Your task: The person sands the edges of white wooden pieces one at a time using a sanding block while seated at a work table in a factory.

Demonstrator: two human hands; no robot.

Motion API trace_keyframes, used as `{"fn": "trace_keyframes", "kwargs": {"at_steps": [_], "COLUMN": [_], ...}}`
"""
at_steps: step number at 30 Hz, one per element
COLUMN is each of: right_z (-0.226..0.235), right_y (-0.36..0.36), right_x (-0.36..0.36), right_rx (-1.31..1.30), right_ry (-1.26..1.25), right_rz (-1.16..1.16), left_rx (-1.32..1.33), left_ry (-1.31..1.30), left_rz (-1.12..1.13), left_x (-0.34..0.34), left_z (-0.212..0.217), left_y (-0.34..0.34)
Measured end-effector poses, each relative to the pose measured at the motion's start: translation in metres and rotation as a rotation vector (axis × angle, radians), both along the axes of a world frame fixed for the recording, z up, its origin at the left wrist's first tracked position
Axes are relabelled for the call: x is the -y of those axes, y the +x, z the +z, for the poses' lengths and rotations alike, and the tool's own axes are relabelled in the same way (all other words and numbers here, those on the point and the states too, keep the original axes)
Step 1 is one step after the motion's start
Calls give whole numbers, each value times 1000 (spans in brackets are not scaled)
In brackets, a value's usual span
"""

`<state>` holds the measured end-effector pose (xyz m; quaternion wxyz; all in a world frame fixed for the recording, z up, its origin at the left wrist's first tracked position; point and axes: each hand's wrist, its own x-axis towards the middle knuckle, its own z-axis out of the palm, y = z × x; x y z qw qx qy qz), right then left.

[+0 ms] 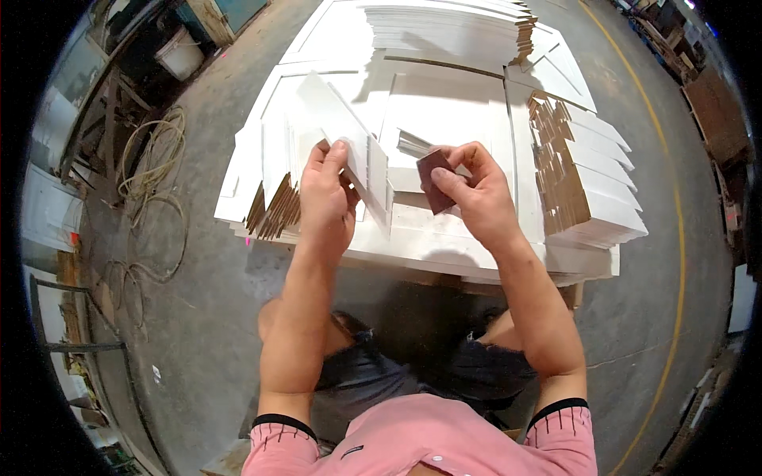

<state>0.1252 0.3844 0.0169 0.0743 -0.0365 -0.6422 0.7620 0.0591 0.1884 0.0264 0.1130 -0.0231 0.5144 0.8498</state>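
My left hand [324,202] grips a thin white board [367,163], which is held up at a tilt over the work surface. In my right hand [486,194], a dark reddish-brown sanding pad [434,181] is pinched between thumb and fingers, a short gap to the right of the board. Both hands are above a white panelled surface [448,99]. Close by my left hand stands a row of white boards with raw brown edges [274,208]. A few thin white pieces [413,144] lie between the hands, partly hidden.
A stack of white boards with brown ends [591,186] sits on the right of the surface, and another long stack [444,33] at the back. Coiled hose [155,155] lies on the floor at left, near a white bucket [179,55]. A yellow line [680,238] runs along the right.
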Motion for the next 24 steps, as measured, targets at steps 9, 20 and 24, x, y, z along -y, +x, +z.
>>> {"fn": "trace_keyframes", "kwargs": {"at_steps": [9, 20, 24], "right_z": [6, -14, -8], "right_y": [5, 11, 1], "right_x": [21, 55, 34], "right_rx": [45, -507, -552], "right_ry": [-70, 518, 611], "right_rz": [117, -24, -181], "left_rx": [-51, -60, -7], "left_ry": [45, -59, -95], "left_rz": [73, 141, 163], "left_x": [-13, -16, -13], "left_z": [-10, 0, 7], "left_y": [6, 15, 12]}}
